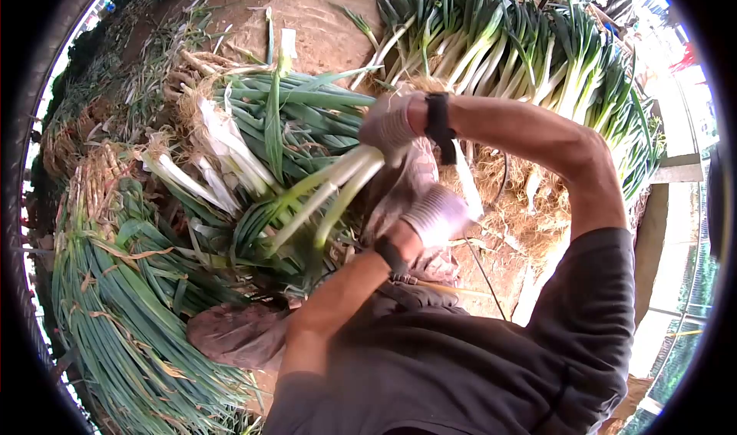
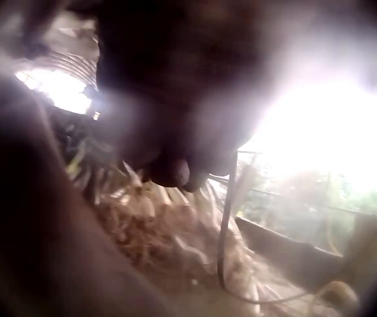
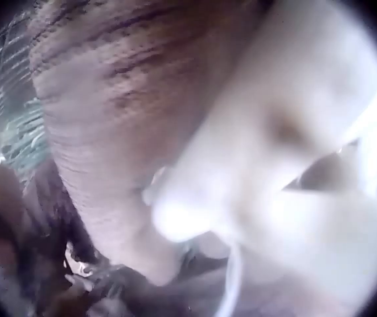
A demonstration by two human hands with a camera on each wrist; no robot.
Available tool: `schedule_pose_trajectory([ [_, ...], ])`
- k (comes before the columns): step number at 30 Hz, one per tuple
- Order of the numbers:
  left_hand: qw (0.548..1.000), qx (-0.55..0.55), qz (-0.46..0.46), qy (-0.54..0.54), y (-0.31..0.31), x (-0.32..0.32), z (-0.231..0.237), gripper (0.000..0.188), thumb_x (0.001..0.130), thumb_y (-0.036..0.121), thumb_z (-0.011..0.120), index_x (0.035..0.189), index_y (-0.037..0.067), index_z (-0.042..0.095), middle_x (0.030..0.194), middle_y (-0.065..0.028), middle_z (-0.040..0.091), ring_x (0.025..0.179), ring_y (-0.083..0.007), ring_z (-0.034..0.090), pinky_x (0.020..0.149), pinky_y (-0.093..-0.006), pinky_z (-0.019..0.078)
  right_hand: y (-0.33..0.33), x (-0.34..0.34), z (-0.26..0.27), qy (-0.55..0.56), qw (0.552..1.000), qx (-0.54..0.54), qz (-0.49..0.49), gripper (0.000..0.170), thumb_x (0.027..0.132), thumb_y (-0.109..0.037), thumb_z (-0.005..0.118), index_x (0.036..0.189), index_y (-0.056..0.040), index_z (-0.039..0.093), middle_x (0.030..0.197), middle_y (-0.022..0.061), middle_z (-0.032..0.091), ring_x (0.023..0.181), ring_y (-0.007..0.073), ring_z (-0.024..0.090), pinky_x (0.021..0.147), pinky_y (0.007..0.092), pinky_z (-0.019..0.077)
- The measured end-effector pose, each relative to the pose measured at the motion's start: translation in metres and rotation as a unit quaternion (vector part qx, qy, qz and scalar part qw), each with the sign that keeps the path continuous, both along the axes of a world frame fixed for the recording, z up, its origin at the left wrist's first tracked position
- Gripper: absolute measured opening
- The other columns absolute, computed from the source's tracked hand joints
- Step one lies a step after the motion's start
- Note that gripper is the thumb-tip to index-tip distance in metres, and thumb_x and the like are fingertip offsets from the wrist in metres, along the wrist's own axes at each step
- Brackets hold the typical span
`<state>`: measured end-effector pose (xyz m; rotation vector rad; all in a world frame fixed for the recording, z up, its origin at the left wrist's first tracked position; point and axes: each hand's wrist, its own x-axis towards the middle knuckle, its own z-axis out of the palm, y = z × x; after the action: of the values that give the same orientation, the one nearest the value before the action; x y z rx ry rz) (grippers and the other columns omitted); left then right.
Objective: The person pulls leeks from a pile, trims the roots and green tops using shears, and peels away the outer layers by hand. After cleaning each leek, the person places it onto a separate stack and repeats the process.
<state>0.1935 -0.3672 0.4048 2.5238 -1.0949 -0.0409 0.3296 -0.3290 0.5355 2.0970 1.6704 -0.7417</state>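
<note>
In the head view my gloved right hand (image 1: 388,124) grips several green onions (image 1: 338,185) by their white stems, the green ends slanting down to the left. Its ribbed glove (image 3: 109,132) fills much of the right wrist view, beside a large blurred white shape. Below and to the right, my gloved left hand (image 1: 437,216) is blurred, close to a white stalk (image 1: 467,178). The left wrist view shows its dark fingertips (image 2: 175,173) with onion roots behind; I cannot tell whether this hand holds anything.
Rows of green onions (image 1: 507,51) lie at the back right, with tangled roots (image 1: 530,220) before them. A big leafy bundle (image 1: 115,304) lies at the left. Loose onions with white stems (image 1: 230,143) lie at centre left. A thin dark cord (image 2: 221,251) loops near my left hand.
</note>
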Motion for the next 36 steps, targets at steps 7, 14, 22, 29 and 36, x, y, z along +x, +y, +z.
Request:
schedule_pose_trajectory([
  [7, 0.994, -0.088, 0.063, 0.001, 0.023, -0.057, 0.038, 0.039, 0.08, 0.023, 0.073, 0.113, 0.004, 0.063, 0.095, -0.0178, 0.068, 0.076, -0.0287, 0.069, 0.073, -0.0394, 0.0527, 0.005, 0.008, -0.003, -0.189, 0.924, 0.305, 0.133, 0.02, 0.077, -0.013, 0.068, 0.097, -0.0108, 0.065, 0.074, 0.0053, 0.062, 0.07, 0.0224, 0.066, 0.062, 0.0383, 0.0536],
  [14, 0.781, -0.416, 0.375, 0.276, 0.187, -0.07, -0.013, 0.104, 0.075, 0.051, 0.079, 0.147, -0.005, 0.026, 0.107, -0.0146, 0.056, 0.08, -0.0145, 0.063, 0.069, -0.0281, 0.0554, -0.053, 0.024, 0.05, -0.334, 0.84, 0.416, 0.096, 0.027, 0.069, -0.004, 0.069, 0.095, -0.0081, 0.065, 0.092, 0.0105, 0.063, 0.082, 0.0271, 0.063, 0.073, 0.0391, 0.0525],
  [22, 0.784, -0.376, 0.478, -0.123, 0.275, 0.007, 0.138, 0.083, 0.079, 0.03, 0.08, 0.147, 0.011, 0.037, 0.138, -0.0149, 0.053, 0.099, -0.0222, 0.067, 0.086, -0.0375, 0.0575, -0.369, 0.183, 0.025, -0.401, 0.708, 0.458, -0.359, 0.049, 0.086, -0.022, 0.068, 0.134, -0.0153, 0.058, 0.122, 0.0155, 0.066, 0.094, 0.0272, 0.067, 0.08, 0.0382, 0.0528],
  [29, 0.587, -0.235, 0.773, 0.055, 0.368, -0.081, -0.006, 0.029, 0.09, 0.017, 0.067, 0.115, 0.003, 0.066, 0.103, -0.0131, 0.072, 0.09, -0.0214, 0.069, 0.084, -0.0334, 0.0543, -0.553, 0.132, -0.145, -0.342, 0.547, 0.312, -0.698, 0.045, 0.089, -0.054, 0.062, 0.101, -0.0131, 0.078, 0.067, 0.0072, 0.063, 0.055, 0.0183, 0.051, 0.052, 0.0361, 0.0413],
  [36, 0.595, -0.29, 0.749, 0.031, 0.417, -0.137, -0.162, 0.043, 0.087, 0.036, 0.071, 0.107, -0.002, 0.064, 0.099, -0.0192, 0.071, 0.088, -0.0326, 0.069, 0.076, -0.0378, 0.0529, -0.55, 0.085, -0.189, -0.236, 0.512, 0.207, -0.8, 0.065, 0.085, -0.053, 0.063, 0.108, 0.0079, 0.066, 0.099, 0.0205, 0.068, 0.073, 0.0323, 0.061, 0.069, 0.0464, 0.0501],
])
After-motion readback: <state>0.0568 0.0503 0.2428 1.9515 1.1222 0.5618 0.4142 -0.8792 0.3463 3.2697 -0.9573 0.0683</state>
